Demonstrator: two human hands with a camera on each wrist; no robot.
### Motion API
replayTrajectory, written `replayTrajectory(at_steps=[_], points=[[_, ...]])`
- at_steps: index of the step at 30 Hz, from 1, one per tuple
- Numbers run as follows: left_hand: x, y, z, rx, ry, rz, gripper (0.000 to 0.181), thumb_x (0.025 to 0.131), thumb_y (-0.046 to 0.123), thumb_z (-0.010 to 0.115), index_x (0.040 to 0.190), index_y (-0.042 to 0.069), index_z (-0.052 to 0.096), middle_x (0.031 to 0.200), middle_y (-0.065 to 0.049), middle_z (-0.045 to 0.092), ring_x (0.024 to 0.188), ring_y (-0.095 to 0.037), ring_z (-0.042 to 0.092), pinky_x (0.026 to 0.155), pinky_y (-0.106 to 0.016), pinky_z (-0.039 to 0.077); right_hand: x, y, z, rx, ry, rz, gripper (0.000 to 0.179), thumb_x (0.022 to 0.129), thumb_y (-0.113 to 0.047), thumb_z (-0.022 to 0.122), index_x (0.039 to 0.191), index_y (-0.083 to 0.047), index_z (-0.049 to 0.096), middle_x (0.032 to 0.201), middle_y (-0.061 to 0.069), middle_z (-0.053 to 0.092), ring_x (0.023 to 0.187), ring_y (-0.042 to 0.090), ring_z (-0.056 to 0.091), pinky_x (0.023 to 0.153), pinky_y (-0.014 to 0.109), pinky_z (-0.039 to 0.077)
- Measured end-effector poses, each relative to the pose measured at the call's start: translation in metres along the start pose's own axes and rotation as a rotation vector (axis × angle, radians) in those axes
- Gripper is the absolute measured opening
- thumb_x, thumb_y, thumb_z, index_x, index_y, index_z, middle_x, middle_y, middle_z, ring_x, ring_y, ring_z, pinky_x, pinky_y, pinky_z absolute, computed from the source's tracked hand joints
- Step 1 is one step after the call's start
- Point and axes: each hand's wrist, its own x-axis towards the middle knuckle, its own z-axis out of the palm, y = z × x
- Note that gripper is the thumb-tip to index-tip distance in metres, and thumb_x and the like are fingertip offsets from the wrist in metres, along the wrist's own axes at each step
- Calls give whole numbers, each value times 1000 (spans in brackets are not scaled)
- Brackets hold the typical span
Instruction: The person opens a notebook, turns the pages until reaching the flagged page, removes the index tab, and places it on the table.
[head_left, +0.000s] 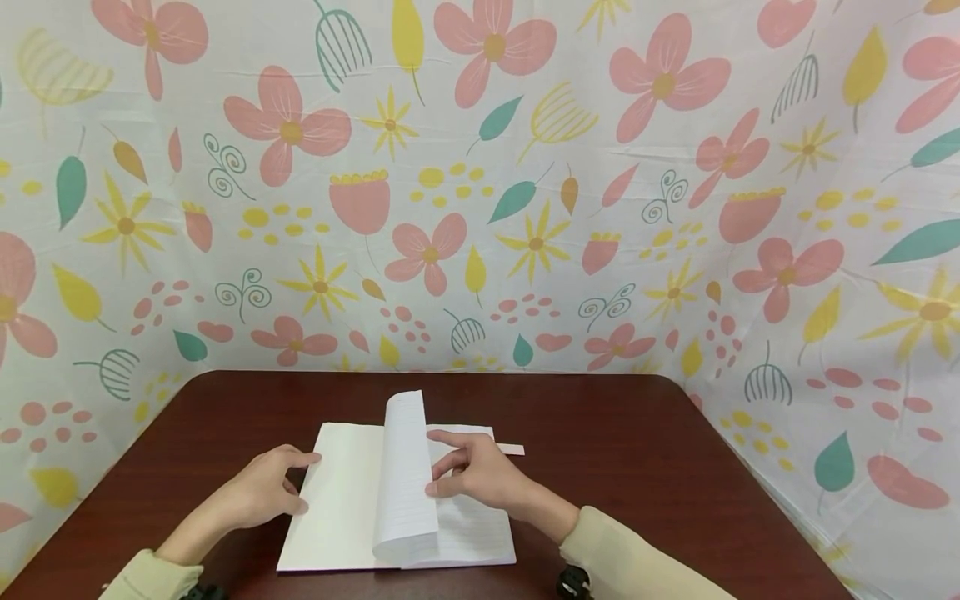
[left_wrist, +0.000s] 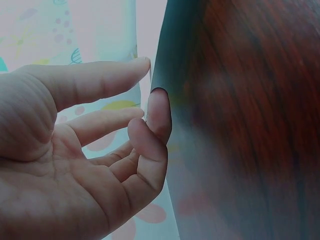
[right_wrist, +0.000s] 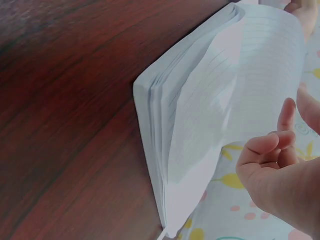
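Left hand, lower left: fingers loose, thumb and index tips touching the left edge of the notebook, no clear pinch. Right hand, lower centre-right: thumb and index at the free edge of the raised pages; can't tell if they pinch. Notebook lies spread at bottom centre. Best to ease pages over by that edge, uncreased, left side steadied. White strip right, dark table, flowered curtain behind.
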Motion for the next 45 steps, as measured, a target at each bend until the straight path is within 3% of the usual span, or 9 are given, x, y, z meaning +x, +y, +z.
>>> replayTrajectory(at_steps=[9, 25, 32, 36, 39, 42, 45], points=[[1, -3, 1, 9, 6, 12, 68, 77, -10, 81, 140, -15, 57, 130, -25, 57, 77, -19, 67, 67, -36, 56, 6, -4, 11, 14, -10, -5, 73, 85, -2, 85, 151, 1, 54, 89, 7, 77, 77, 11, 68, 75, 24, 50], [2, 0, 0, 6, 11, 1, 67, 78, -11, 80, 140, -15, 58, 129, -24, 58, 77, -19, 67, 67, -36, 56, 18, -5, 31, 7, -18, -12, 75, 83, -1, 87, 151, -2, 56, 88, 8, 77, 78, 13, 66, 70, 22, 46], [3, 2, -2, 71, 30, 22, 51, 90, 0, 77, 137, -14, 61, 124, -20, 62, 86, -20, 67, 75, -38, 55, 25, -3, 42, -20, -45, -42, 73, 82, -2, 88, 149, -3, 58, 86, 4, 78, 57, 7, 48, 57, 20, 38], [2, 3, -2, 30, 24, 27, 43, 100, 9, 68, 136, -15, 62, 121, -17, 62, 81, -17, 66, 75, -37, 54, 28, -3, 48, -53, -60, -46, 68, 84, -3, 88, 146, -3, 61, 92, 3, 79, 51, 8, 43, 53, 21, 35], [2, 4, -2, -8, 13, 46, 41, 105, 10, 62, 135, -17, 61, 117, -16, 62, 77, -18, 65, 72, -37, 55, 29, -3, 51, -113, -53, -19, 60, 83, -6, 89, 139, -5, 68, 95, 0, 79, 58, 8, 57, 58, 22, 43], [2, 3, -2, -28, 20, 37, 39, 106, 6, 57, 136, -19, 58, 116, -16, 61, 74, -19, 64, 68, -35, 54, 29, -3, 53, -181, -51, 19, 54, 80, -7, 91, 132, -6, 73, 95, -1, 79, 80, 10, 70, 68, 24, 51], [2, 3, -1, -33, 34, 14, 39, 103, -1, 51, 137, -21, 56, 118, -16, 61, 73, -21, 63, 63, -34, 51, 28, -3, 55, -227, -56, 45, 52, 78, -7, 92, 127, -6, 75, 94, -1, 79, 99, 10, 71, 75, 26, 53]])
